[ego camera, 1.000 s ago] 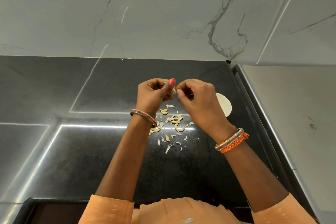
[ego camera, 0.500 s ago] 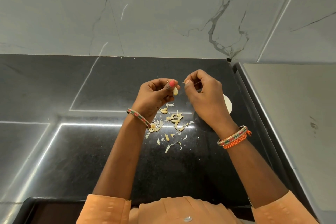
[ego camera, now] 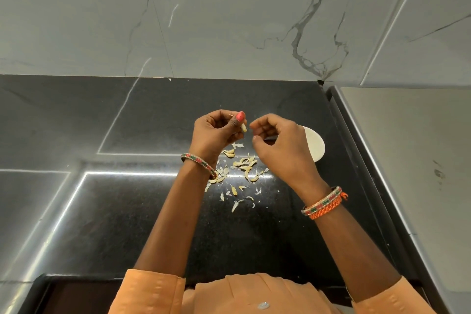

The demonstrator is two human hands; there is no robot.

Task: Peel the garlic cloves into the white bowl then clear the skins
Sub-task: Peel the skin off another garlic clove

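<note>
the right hand (ego camera: 277,150) hid most of the white bowl (ego camera: 316,146) near the black counter's (ego camera: 127,211) right edge. the left hand (ego camera: 216,132) pinched one garlic clove (ego camera: 244,128), its long way tilted down to the right. the right hand's fingers curled loosely, holding nothing i could see. many skins (ego camera: 244,171) lay below, too many to count.

orange sleeves (ego camera: 153,290), beaded bangles (ego camera: 200,164), pink thumbnail (ego camera: 240,116)
</note>
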